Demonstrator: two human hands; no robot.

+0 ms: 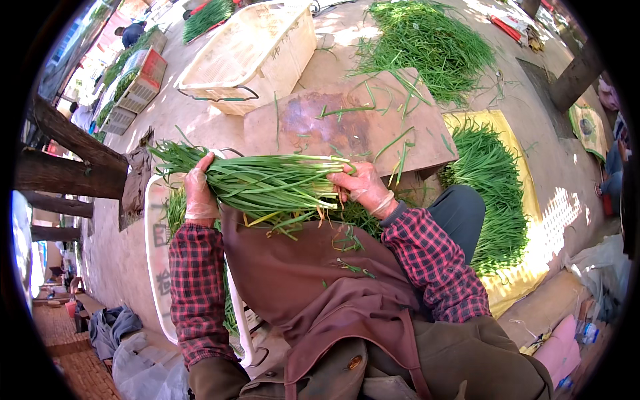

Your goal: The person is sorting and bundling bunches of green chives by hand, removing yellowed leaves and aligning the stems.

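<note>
Across my lap, above a brown apron [280, 260], I hold a bundle of garlic chives [270, 175], its pale root ends pointing right. My left hand [201, 192], in a clear thin glove, grips the leafy end. At the root ends, the gloved fingers of my right hand [367, 187] pinch some of the stems. Yellowed leaves hang from the bundle's underside. Chive scraps [352, 267] lie on the apron. Just beyond the bundle is a low board [320, 117] with loose stems scattered on it.
A white plastic crate [152, 260] with greens inside stands at my left. Another pale crate [285, 55] sits beyond the board. Chives lie on a yellow sheet [530, 165] at right, and a loose heap [430, 45] lies farther back. Tree trunks [75, 170] stand at the left. A person [132, 34] is far off.
</note>
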